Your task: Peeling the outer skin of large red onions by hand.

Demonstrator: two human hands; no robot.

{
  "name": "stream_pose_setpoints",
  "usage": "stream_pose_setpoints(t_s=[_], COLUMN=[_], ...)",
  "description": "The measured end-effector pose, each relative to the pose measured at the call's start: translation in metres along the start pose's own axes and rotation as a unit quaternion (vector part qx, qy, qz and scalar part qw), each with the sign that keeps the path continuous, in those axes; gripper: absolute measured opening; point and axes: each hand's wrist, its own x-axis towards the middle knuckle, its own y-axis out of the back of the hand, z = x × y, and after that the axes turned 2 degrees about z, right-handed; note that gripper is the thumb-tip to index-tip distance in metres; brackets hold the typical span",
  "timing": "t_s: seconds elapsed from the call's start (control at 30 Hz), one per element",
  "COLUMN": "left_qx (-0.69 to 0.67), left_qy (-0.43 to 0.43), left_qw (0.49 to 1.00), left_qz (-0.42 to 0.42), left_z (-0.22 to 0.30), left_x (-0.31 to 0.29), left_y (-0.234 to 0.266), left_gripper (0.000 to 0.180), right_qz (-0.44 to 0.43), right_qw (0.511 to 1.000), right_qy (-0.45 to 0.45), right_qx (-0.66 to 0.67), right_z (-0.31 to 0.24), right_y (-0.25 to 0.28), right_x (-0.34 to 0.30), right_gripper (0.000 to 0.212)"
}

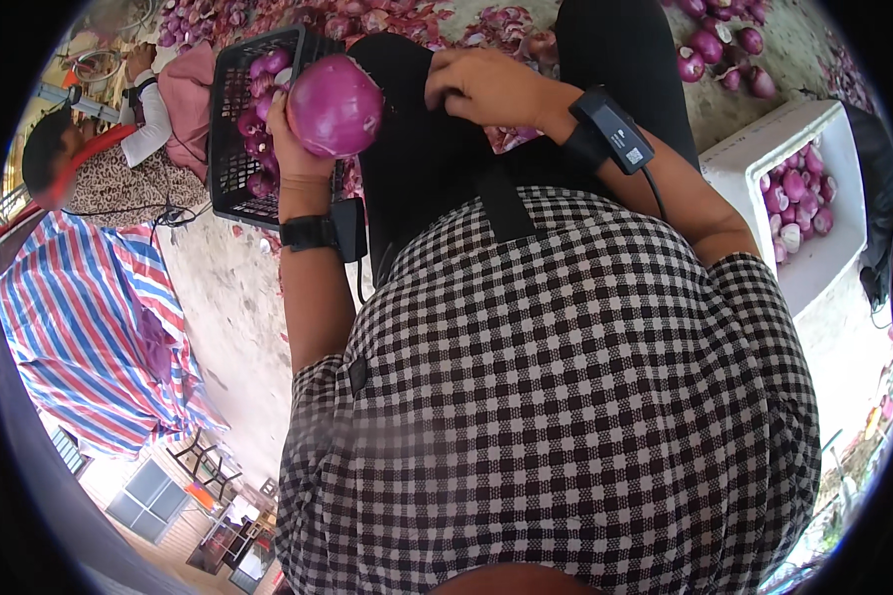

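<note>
A large, glossy red onion [335, 106] is held up by my left hand [296, 154], whose fingers are closed on its left and lower side. It hangs just right of a black plastic crate [226, 206] with several red onions [258, 144] in it. Over my lap, to the right of the onion and apart from it, is my right hand [494, 87]. Its fingers are curled inward. Whatever they hold, if anything, is hidden.
At the right stands a white foam box [754, 149] with several smaller red onions [801, 198]. Loose onions [706, 45] and onion skins [501, 25] lie on the ground ahead. Another person [100, 159] is at the left, near a striped sheet [90, 322].
</note>
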Motion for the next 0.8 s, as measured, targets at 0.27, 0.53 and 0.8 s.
stream_pose_setpoints(t_s=[0.27, 0.53, 0.8], left_qx=[0.056, 0.172, 0.318], left_qy=[-0.013, -0.129, -0.172], left_qw=[0.998, 0.972, 0.903], left_qz=[-0.03, -0.099, -0.232], left_z=[-0.01, -0.017, -0.009], left_x=[0.006, 0.0, -0.031], left_y=[-0.023, -0.016, -0.024], left_gripper=[0.047, 0.047, 0.085], right_qz=[-0.029, 0.028, 0.031], right_qw=[0.978, 0.947, 0.96], right_qy=[-0.13, -0.204, -0.173], right_qx=[0.163, 0.246, 0.22], right_z=[-0.01, -0.014, -0.036], right_y=[-0.022, -0.003, 0.001], right_x=[0.004, 0.008, 0.006], right_gripper=[0.045, 0.069, 0.082])
